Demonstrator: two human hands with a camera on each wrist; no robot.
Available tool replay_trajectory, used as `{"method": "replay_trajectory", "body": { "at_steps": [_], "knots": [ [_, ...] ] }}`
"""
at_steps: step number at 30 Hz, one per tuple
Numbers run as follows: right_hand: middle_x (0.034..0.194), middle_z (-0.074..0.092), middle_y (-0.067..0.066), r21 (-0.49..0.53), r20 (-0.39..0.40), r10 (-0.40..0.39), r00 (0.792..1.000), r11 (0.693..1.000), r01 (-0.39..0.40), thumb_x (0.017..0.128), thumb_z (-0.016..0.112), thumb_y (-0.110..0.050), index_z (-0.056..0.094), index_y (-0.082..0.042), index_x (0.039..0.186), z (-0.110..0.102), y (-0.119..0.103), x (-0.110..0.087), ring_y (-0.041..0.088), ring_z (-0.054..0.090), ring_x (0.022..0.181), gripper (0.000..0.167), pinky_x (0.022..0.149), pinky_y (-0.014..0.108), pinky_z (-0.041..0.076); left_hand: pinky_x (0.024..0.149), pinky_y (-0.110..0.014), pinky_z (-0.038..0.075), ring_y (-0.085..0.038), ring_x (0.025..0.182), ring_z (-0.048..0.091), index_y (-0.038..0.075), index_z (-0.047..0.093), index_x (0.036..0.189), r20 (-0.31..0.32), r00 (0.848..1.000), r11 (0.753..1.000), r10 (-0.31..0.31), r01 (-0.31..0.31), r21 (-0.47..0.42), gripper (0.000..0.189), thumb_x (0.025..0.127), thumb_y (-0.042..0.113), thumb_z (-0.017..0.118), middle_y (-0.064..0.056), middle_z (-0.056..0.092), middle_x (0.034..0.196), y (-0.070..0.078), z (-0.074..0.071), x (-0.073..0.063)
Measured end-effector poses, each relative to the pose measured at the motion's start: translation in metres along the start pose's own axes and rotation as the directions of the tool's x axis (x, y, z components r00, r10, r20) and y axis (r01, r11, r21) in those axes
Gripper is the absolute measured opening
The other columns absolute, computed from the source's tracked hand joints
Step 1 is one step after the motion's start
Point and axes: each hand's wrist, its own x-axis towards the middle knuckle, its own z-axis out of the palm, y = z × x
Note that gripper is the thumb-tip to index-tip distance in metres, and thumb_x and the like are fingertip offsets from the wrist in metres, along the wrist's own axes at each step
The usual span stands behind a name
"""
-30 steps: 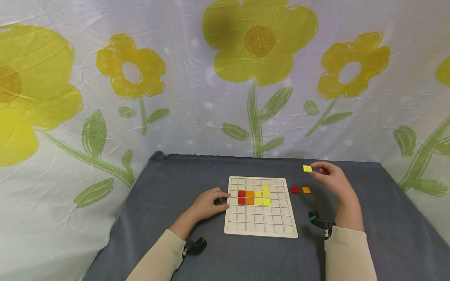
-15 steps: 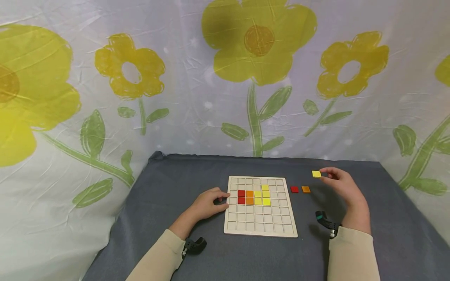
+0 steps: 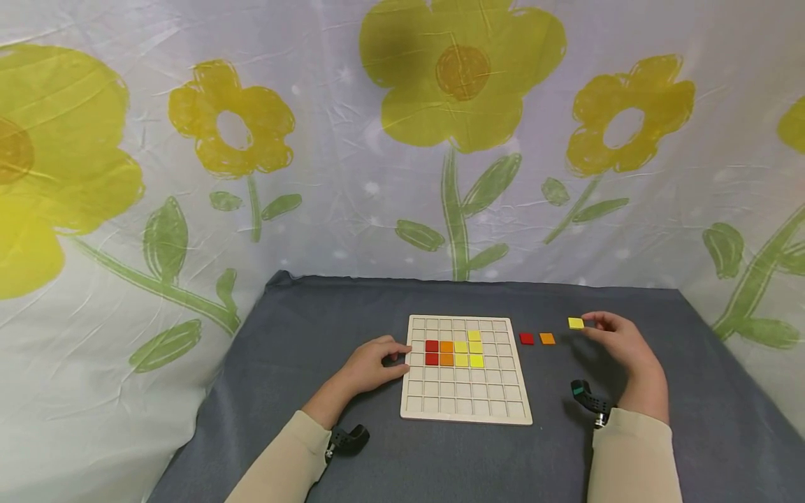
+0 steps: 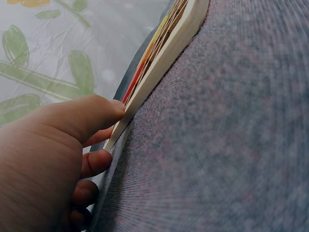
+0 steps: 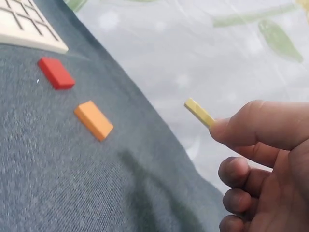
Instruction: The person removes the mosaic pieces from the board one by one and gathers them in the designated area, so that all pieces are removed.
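Note:
My right hand (image 3: 625, 349) pinches a thin yellow square tile (image 3: 575, 323) between thumb and fingers, raised over the table at the right. In the right wrist view that yellow tile (image 5: 199, 112) shows edge-on, with the other fingers curled below. A pale wooden grid board (image 3: 467, 402) lies on the table; red, orange and yellow tiles fill several of its cells. Against the board's left edge rest the thumb and index fingertips of my left hand (image 3: 371, 365), spaced apart along it. The left wrist view has the left thumb (image 4: 91, 116) at the board's rim.
A loose red tile (image 3: 526, 339) and a loose orange tile (image 3: 548, 339) lie just right of the board. Dark grey cloth (image 3: 333, 300) covers the table. A hanging sheet (image 3: 339, 230) with printed flowers encloses the back and sides.
My right hand has moved right and toward me, lower in the head view, with the yellow tile still pinched. The left hand and the board have stayed in place.

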Motion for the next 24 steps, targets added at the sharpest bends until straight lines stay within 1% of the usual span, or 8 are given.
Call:
{"method": "replay_trajectory", "body": {
  "at_steps": [6,10,13,17,20,24],
  "knots": [
    [0.098,0.046,0.014,-0.05,0.015,0.031,0.999,0.998,-0.03,0.103,0.062,-0.022,0.056,0.007,0.134,0.003,0.011,0.001,0.029,0.044,0.092,0.043,0.074,0.042,0.036,0.07,-0.029,0.041,-0.009,0.076,0.047,0.018,0.074,0.128,0.003,1.0,1.0,0.002,-0.002,0.001,0.036,0.095,0.032,0.076,0.01,0.053,0.091,-0.002,0.001,0.0],
    [0.101,0.049,0.016,-0.075,0.028,0.053,0.998,0.996,-0.05,0.102,0.062,-0.021,0.056,0.008,0.133,0.004,0.014,0.002,0.031,0.045,0.092,0.042,0.074,0.042,0.038,0.07,-0.029,0.041,-0.008,0.076,0.047,0.018,0.074,0.128,0.004,1.0,1.0,0.001,-0.001,0.003,0.036,0.095,0.032,0.076,0.01,0.053,0.091,-0.003,0.002,0.0],
    [0.102,0.05,0.018,-0.08,0.03,0.052,0.998,0.996,-0.05,0.102,0.062,-0.018,0.055,0.009,0.132,0.005,0.015,0.004,0.033,0.046,0.093,0.042,0.075,0.043,0.039,0.069,-0.028,0.041,-0.008,0.075,0.047,0.018,0.073,0.129,0.006,1.0,1.0,0.001,-0.001,0.007,0.037,0.095,0.032,0.076,0.01,0.052,0.091,-0.003,0.001,0.0],
    [0.099,0.052,0.018,-0.096,0.025,0.039,0.999,0.995,-0.037,0.1,0.063,-0.013,0.057,0.012,0.129,0.007,0.015,0.006,0.032,0.047,0.089,0.039,0.073,0.041,0.04,0.069,-0.029,0.041,-0.009,0.075,0.047,0.017,0.074,0.128,0.0,1.0,1.0,0.008,-0.008,0.005,0.036,0.095,0.032,0.076,0.009,0.053,0.091,-0.002,0.001,0.001],
    [0.101,0.054,0.021,-0.124,0.028,0.043,0.999,0.992,-0.039,0.099,0.063,-0.01,0.059,0.012,0.128,0.009,0.015,0.008,0.033,0.049,0.089,0.037,0.073,0.04,0.041,0.069,-0.029,0.04,-0.009,0.075,0.047,0.017,0.074,0.128,-0.005,1.0,1.0,0.01,-0.01,0.0,0.036,0.095,0.031,0.077,0.008,0.054,0.09,-0.002,0.0,0.001],
    [0.109,0.056,0.027,-0.171,0.033,0.05,0.998,0.984,-0.044,0.098,0.062,-0.009,0.059,0.011,0.128,0.011,0.014,0.01,0.035,0.051,0.091,0.036,0.076,0.045,0.044,0.069,-0.029,0.04,-0.01,0.076,0.048,0.017,0.074,0.128,-0.007,1.0,1.0,0.006,-0.006,-0.002,0.036,0.095,0.031,0.077,0.007,0.054,0.09,-0.001,0.0,0.0]
  ]
}}
